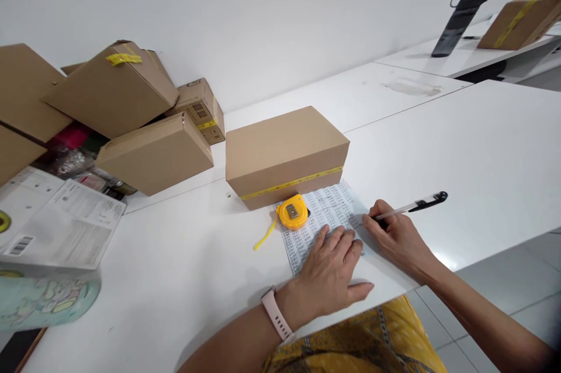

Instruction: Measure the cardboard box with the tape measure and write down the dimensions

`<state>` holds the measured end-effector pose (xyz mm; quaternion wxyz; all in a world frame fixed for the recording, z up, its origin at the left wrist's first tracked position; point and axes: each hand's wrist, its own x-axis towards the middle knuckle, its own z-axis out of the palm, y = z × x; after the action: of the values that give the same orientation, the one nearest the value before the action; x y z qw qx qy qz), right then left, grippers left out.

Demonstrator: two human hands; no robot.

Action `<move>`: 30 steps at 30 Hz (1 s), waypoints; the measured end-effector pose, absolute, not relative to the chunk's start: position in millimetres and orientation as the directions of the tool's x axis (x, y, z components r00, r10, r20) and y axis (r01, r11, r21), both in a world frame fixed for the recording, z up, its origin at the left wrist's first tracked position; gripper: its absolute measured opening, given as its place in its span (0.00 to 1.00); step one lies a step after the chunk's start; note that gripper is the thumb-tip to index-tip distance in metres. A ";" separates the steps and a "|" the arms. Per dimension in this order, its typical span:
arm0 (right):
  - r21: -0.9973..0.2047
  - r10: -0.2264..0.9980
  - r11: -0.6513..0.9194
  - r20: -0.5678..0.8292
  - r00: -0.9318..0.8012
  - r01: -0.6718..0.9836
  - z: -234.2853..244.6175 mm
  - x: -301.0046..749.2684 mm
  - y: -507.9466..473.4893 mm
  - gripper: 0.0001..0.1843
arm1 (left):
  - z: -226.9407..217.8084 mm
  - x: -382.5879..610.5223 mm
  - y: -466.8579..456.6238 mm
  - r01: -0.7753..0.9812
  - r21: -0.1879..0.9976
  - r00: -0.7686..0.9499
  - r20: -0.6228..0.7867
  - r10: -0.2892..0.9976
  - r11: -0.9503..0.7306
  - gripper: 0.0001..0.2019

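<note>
My view, head camera, looking down at the table [460, 145].

Right hand [397, 235]: fingers [379, 209] clenched round a pen [412, 205], grasping it near the tip. Tip down on the printed sheet [333, 203] at the sheet's 3 o'clock edge. The barrel tilts away from the fingers toward 2 o'clock, dark cap end in the air.

Left hand [333, 270]: fingers released, laid flat and slightly spread on the lower part of the sheet, palm down. It holds nothing and only presses the paper. Pale watch [275, 314] on that wrist.

The sheet lies on the table near its front edge, under both hands, covered in small print that I cannot read.

Yellow tape measure [292, 212]: rests on the sheet's 11 o'clock corner, at 11 o'clock from the left fingers, near but apart. A short yellow tab trails off toward 8 o'clock.

Cardboard box [284, 154] with a yellow tape band: at 12 o'clock of the sheet, just beside the tape measure.

Stack of boxes [131, 110] at 10 o'clock, well apart. Leaflets [65, 221] at 9 o'clock.
</note>
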<state>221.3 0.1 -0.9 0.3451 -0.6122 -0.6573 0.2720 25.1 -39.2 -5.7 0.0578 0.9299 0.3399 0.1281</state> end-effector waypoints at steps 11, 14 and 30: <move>-0.778 0.994 0.089 0.113 0.000 0.622 1.3 220.5 0.1 0.12 | -6.1 24.9 -39.5 0.617 0.201 0.735 0.198 0.648 -0.761 0.32; -0.773 0.994 0.086 0.110 0.000 0.629 -0.1 221.1 0.3 0.12 | -6.6 24.7 -39.7 0.616 0.197 0.737 0.199 0.646 -0.763 0.32; -0.774 0.994 0.074 0.107 0.016 0.628 -3.0 221.7 0.4 0.11 | -5.2 25.5 -39.4 0.617 0.206 0.736 0.192 0.650 -0.759 0.32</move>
<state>221.7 0.4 -3.0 0.3413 -0.6257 -0.6483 0.2679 25.5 -39.4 -5.2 0.0644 0.9293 0.3409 0.1267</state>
